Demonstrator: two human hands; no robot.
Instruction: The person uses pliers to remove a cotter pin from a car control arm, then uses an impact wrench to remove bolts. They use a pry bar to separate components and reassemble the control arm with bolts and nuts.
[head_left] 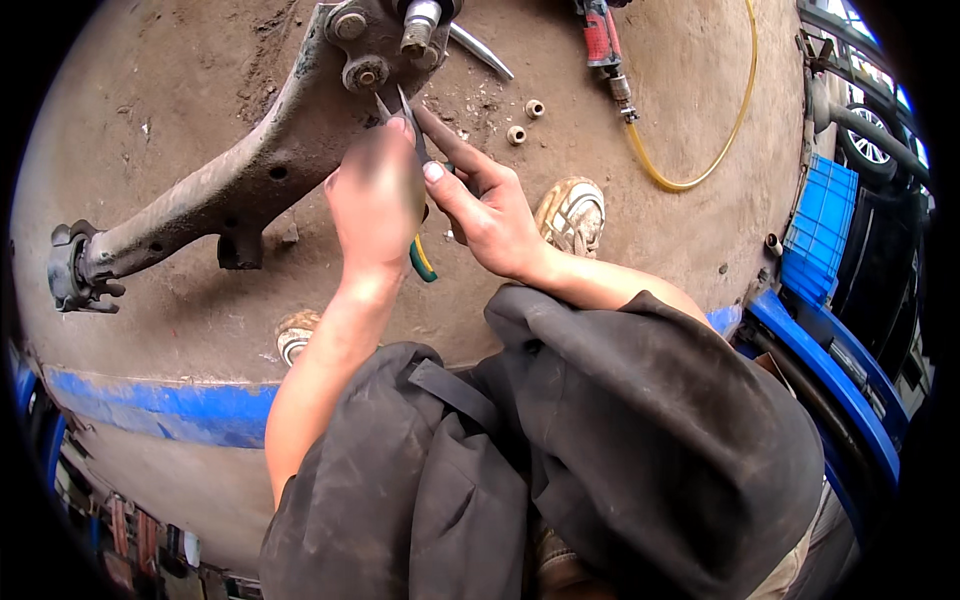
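My left hand [378, 195], partly blurred, is closed around a pair of pointed pliers. Their slim jaws [402, 108] are spread apart, pointing away from me at the underside of the bolted joint. One green and yellow handle [424, 260] sticks out below the left hand. From the other side my right hand [490, 210] closes on the pliers, its thumb against them and its index finger stretched along the jaws. Just beyond lies a rusty suspension control arm [240, 165], with a bolted ball joint [420, 28] at its upper end and a bushing [72, 265] at the far left.
Two small nuts [516, 135] and a silver metal bar [482, 52] lie on the dirty floor. A red air tool [600, 40] with a yellow hose [690, 184] is at the back. At right stand a blue crate [820, 225] and blue metal rails [830, 355].
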